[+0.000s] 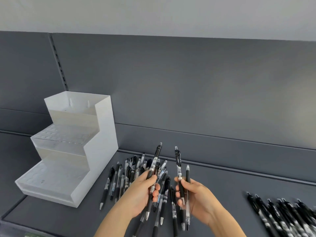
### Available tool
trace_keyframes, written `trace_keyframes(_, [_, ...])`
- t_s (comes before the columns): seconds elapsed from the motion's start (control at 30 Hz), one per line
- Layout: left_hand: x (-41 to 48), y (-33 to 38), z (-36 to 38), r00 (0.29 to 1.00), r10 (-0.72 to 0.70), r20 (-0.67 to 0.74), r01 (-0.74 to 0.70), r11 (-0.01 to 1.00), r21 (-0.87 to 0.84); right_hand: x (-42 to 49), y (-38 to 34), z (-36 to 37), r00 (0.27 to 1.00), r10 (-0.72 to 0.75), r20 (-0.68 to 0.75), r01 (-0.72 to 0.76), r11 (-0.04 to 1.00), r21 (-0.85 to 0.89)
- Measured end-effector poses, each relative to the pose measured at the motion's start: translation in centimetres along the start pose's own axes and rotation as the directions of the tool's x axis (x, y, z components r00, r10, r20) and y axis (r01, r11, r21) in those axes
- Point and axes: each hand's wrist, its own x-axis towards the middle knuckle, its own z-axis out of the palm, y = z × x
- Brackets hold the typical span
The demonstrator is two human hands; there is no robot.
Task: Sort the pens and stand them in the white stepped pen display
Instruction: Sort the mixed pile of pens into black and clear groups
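Note:
The white stepped pen display (102, 134) stands at the left on the grey shelf, its three tiers holding no pens. A heap of black and clear pens (126, 173) lies to its right. My left hand (138, 194) grips a small bunch of black pens (154, 163), clip ends up. My right hand (196, 197) holds two pens: a black clip pen (178, 161) clicker end up, and a slimmer pen (187, 175) with its clear tip up. Both hands hover just above the heap.
A second group of black pens (282, 214) lies at the right, blurred. The grey shelf (51, 218) has a raised back ledge, and a slotted upright (59, 65) runs up the dark back panel behind the display.

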Motion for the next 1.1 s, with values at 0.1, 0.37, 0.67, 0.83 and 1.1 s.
trace_keyframes(0.1, [0.3,-0.7,1.5,0.999,0.014,0.045,-0.013,1.000,-0.010,-1.7,-0.1,-0.9,1.000,-0.010,-0.016,0.011,0.998,0.054])
trace_keyframes(0.37, [0.8,-2.9,7.7,0.967,-0.053,0.249,0.090,0.986,-0.142,-6.6,-0.7,-5.5,0.981,-0.084,-0.177,0.093,0.995,0.044])
trace_keyframes(0.67, [0.2,-5.5,13.9,0.926,-0.178,0.332,0.175,0.984,0.039,-10.2,-1.5,-11.0,0.950,-0.137,-0.281,0.137,0.990,-0.022])
trace_keyframes(0.83, [1.1,-8.6,18.4,0.975,-0.125,0.185,0.079,0.968,0.239,-13.0,-2.5,-15.8,0.912,-0.192,-0.362,0.125,0.972,-0.201])
trace_keyframes(1.1, [1.0,-14.2,25.4,0.990,-0.024,-0.138,0.105,0.785,0.611,-16.9,-4.8,-26.1,0.907,-0.134,-0.400,-0.059,0.899,-0.434])
